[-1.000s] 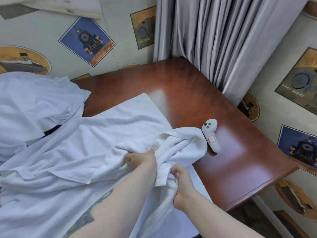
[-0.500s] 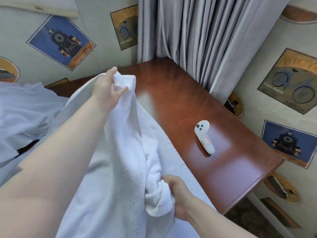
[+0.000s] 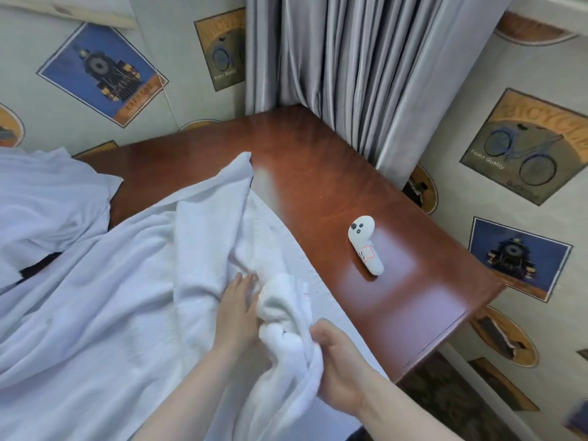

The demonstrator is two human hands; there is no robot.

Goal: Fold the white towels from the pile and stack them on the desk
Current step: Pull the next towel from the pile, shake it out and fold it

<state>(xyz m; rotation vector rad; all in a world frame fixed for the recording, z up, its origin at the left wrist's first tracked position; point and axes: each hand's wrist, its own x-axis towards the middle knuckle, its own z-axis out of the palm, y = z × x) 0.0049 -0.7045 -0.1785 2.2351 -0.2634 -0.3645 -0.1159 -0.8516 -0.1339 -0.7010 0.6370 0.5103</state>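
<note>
Towel (image 3: 203, 249) lies rumpled on the table (image 3: 334, 192), near edge bunched btwn both hands. Left hand (image 3: 237, 308): fingers (image 3: 245, 280) straight, laid flat on the cloth just left of the bunch. Right hand (image 3: 339, 361): fingers curled, gripping the bunch from the right. 1 towel in hand; pile (image 3: 47, 202) of white cloth at left, count can't tell. 1 white controller (image 3: 365, 245) on bare wood, well apart from towel. Curtain (image 3: 366, 65) behind the table.

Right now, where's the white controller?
In the head view the white controller lies on the bare wood of the desk, right of the towel and up-right of the right hand, touching neither.
</note>
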